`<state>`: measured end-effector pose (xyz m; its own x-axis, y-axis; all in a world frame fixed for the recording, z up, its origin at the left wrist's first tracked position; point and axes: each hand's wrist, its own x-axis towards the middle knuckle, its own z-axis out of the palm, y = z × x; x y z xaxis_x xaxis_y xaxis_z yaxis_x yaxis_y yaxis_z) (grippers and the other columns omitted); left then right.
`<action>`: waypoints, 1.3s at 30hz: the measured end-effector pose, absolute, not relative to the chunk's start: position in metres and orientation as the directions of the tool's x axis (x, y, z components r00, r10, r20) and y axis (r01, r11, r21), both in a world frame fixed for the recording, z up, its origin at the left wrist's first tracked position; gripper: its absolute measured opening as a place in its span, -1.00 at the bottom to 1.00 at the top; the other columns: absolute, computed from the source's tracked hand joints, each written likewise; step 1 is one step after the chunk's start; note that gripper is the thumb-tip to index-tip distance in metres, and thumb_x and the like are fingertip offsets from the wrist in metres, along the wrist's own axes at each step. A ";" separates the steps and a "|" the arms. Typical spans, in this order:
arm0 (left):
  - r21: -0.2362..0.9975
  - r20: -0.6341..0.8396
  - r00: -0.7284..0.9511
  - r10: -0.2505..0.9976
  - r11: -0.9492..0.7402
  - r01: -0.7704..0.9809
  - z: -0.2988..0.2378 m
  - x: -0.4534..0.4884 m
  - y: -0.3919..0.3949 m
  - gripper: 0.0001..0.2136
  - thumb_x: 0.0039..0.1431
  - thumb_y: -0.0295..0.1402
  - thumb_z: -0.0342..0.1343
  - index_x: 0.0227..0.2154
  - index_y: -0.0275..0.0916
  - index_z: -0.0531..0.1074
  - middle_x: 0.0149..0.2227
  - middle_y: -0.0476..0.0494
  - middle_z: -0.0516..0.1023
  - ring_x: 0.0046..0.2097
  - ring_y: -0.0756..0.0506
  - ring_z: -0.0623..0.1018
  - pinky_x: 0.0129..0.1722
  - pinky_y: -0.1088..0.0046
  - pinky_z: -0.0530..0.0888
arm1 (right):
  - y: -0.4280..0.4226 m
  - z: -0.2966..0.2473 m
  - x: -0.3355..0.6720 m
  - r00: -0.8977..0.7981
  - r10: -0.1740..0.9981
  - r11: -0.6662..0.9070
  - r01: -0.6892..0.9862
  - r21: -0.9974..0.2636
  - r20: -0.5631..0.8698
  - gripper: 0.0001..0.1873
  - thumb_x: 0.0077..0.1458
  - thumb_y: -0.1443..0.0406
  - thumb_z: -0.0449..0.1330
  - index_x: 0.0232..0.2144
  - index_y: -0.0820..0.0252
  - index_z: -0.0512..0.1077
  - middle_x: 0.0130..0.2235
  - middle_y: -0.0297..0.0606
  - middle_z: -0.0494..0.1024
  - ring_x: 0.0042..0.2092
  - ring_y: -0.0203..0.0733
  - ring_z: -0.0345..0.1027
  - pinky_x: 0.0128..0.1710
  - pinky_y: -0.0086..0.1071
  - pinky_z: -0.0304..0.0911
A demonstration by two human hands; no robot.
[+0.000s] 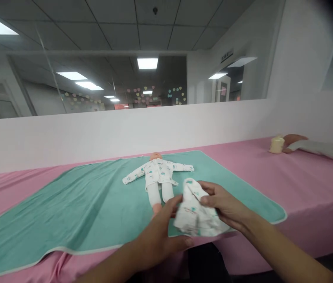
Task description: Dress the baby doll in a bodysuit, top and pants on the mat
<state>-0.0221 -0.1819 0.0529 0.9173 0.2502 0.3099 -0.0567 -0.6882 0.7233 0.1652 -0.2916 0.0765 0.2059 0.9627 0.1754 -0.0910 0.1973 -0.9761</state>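
Note:
My right hand (225, 202) is closed on a small white baby garment (195, 212) with a green print, its thumb on the near side. The cloth is bunched and slightly blurred, so its exact cut cannot be made out. My left hand (162, 232) is at the garment's left edge. Its thumb stretches out below the cloth, apart from the fingers, whose tips are partly hidden. Beyond my hands a baby doll (154, 194) lies on its back, wearing a white printed long-sleeved top (158, 171) and white leg coverings. Its arms are spread wide.
A green blanket (104, 212) lies under the doll on a pink table cover (243, 161). At the right back stands a pale yellow bottle (277, 144), beside a second doll (316, 147) in light clothing. A white wall with a large window rises behind the table.

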 end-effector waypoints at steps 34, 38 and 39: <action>0.521 0.578 0.572 0.582 -0.803 0.290 0.236 -0.116 -0.216 -0.78 -0.07 -0.38 -0.04 -0.36 -0.24 0.44 -0.49 -0.01 0.43 -0.46 -0.02 0.38 -0.54 0.52 0.26 | -0.313 0.197 0.038 -0.883 0.432 0.390 0.365 0.845 0.182 -0.81 0.08 0.52 -0.01 -0.38 0.28 0.38 -0.31 -0.21 0.41 -0.27 -0.23 0.25 -0.23 -0.29 0.15; 0.599 0.523 0.604 0.601 -0.763 0.241 0.232 -0.110 -0.226 -0.79 -0.08 -0.39 -0.05 -0.38 -0.25 0.44 -0.54 0.01 0.38 -0.52 0.02 0.33 -0.59 0.55 0.22 | -0.307 0.191 0.031 -0.915 0.381 0.467 0.312 0.827 0.130 -0.78 0.08 0.52 -0.03 -0.44 0.24 0.37 -0.36 -0.25 0.38 -0.30 -0.22 0.22 -0.30 -0.29 0.12; 0.605 0.511 0.610 0.605 -0.758 0.245 0.231 -0.109 -0.228 -0.79 -0.07 -0.38 -0.05 -0.39 -0.24 0.44 -0.54 0.02 0.39 -0.52 0.02 0.34 -0.59 0.55 0.22 | -0.307 0.189 0.029 -0.936 0.331 0.503 0.283 0.817 0.121 -0.77 0.10 0.51 -0.04 -0.43 0.23 0.37 -0.34 -0.25 0.39 -0.29 -0.22 0.22 -0.30 -0.30 0.12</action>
